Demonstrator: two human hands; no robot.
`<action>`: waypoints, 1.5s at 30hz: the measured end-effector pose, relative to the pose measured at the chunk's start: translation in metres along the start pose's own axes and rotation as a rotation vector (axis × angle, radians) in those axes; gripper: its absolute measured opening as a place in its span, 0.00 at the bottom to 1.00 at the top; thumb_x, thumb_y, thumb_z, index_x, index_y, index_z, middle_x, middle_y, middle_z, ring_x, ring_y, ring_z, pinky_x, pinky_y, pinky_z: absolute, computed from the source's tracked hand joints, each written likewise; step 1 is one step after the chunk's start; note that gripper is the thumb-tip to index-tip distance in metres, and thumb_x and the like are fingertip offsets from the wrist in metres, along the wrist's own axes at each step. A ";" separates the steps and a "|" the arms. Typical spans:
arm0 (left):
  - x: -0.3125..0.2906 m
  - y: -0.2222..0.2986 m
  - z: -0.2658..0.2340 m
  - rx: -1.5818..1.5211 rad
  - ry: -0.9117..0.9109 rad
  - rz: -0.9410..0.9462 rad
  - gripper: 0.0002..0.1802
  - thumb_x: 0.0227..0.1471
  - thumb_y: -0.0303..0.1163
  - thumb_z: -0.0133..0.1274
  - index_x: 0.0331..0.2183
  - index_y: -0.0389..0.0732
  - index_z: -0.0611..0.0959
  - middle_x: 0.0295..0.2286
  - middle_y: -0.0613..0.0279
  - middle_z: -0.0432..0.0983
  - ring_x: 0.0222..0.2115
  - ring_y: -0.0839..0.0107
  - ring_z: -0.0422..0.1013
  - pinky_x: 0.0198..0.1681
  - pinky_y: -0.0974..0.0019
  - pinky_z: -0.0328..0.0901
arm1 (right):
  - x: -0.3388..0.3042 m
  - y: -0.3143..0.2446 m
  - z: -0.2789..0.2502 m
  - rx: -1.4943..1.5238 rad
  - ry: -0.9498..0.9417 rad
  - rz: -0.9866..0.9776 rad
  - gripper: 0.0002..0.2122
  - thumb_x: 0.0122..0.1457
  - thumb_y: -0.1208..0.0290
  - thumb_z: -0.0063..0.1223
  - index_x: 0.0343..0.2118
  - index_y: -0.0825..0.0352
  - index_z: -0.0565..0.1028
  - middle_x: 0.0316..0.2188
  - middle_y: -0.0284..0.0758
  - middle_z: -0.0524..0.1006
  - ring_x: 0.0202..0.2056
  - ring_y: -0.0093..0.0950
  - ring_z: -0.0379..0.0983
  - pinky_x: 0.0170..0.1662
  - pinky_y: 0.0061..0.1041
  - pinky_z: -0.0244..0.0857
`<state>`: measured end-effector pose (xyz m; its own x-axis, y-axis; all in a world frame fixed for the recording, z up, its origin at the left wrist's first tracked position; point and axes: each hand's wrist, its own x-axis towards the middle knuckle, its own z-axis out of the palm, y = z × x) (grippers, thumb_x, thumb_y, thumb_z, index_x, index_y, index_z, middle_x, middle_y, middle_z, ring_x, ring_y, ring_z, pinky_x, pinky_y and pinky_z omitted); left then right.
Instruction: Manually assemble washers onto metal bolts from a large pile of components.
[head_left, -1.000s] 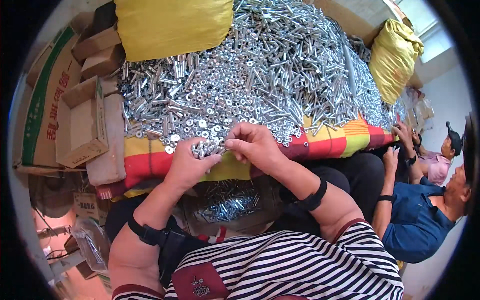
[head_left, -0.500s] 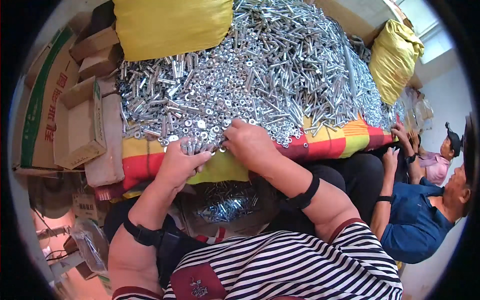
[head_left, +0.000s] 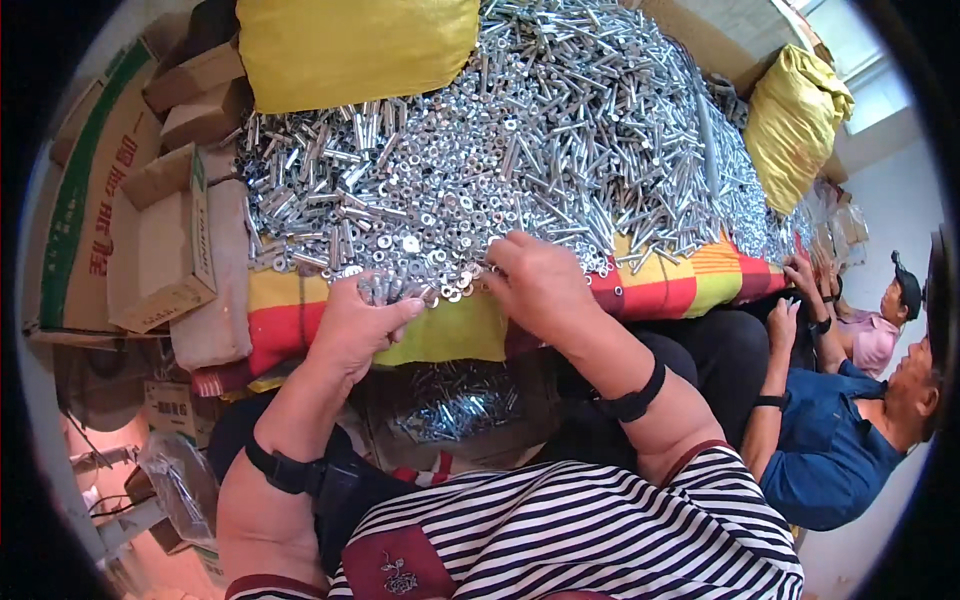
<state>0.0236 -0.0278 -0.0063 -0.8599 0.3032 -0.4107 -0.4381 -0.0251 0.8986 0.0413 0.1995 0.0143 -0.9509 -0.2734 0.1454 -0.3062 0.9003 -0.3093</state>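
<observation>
Counter draped in red-and-yellow checked cloth. Directly on it, loose: short metal cylinders left, nuts and washers centre, bolts heaped right.

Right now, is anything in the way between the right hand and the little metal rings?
Nothing I can see. The right hand has its fingertips right by the rings at the pile's front edge. The left hand, holding metal parts, is off to the left, not between them.

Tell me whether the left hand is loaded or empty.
Loaded: the left hand holds a bunch of metal fasteners, their shiny ends showing beside the thumb.
</observation>
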 end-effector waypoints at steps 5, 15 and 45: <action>0.006 0.000 0.007 0.021 -0.068 -0.014 0.10 0.45 0.24 0.60 0.33 0.36 0.80 0.19 0.70 0.72 0.15 0.85 0.64 0.15 0.80 0.53 | 0.002 0.006 0.008 0.085 0.055 -0.119 0.06 0.48 0.70 0.57 0.28 0.63 0.73 0.26 0.36 0.71 0.27 0.40 0.72 0.29 0.38 0.66; 0.010 0.007 0.002 -0.072 0.090 0.032 0.09 0.45 0.24 0.60 0.32 0.37 0.79 0.21 0.66 0.76 0.15 0.84 0.65 0.14 0.81 0.54 | 0.007 -0.015 0.030 0.042 -0.101 -0.188 0.05 0.47 0.74 0.53 0.27 0.67 0.72 0.27 0.42 0.72 0.29 0.42 0.74 0.30 0.38 0.68; 0.021 0.018 0.013 -0.051 -0.052 0.112 0.09 0.41 0.22 0.60 0.29 0.35 0.78 0.20 0.63 0.76 0.14 0.82 0.66 0.14 0.79 0.55 | 0.021 -0.011 0.006 1.117 0.030 0.340 0.05 0.54 0.74 0.58 0.30 0.71 0.79 0.19 0.28 0.75 0.21 0.14 0.69 0.23 0.16 0.63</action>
<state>0.0008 -0.0096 0.0034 -0.8900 0.3449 -0.2983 -0.3539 -0.1100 0.9288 0.0246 0.1818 0.0153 -0.9948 -0.0540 -0.0864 0.0793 0.1229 -0.9893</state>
